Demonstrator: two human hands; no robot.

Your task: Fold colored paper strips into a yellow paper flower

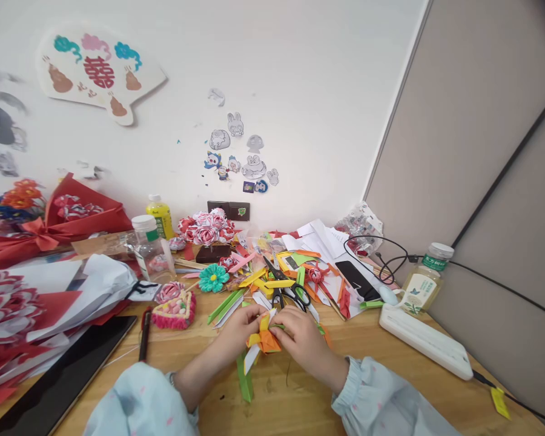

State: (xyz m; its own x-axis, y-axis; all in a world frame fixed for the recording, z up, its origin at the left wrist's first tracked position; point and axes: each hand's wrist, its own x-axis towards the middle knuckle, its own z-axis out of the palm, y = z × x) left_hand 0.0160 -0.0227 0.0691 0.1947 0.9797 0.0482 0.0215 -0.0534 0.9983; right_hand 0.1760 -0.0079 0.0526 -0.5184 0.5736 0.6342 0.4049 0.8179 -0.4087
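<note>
Between my two hands is a folded paper piece [269,342] in orange and yellow, with white ends sticking out. My left hand [243,327] pinches it from the left side, fingers closed. From the right, my right hand [302,336] grips its upper edge with thumb and fingertips. A green paper strip [244,378] hangs or lies just below the piece; I cannot tell whether it is joined. Behind my hands lie black scissors [284,289] among yellow, green and orange paper strips [258,281].
At left are a dark tablet [68,378], a pen [145,336], a heart-shaped box [175,310] and red-white paper flowers [9,315]. A teal flower [214,278] stands mid-table. Rightward are a phone [358,280], a white power strip [424,341] and a bottle [423,281].
</note>
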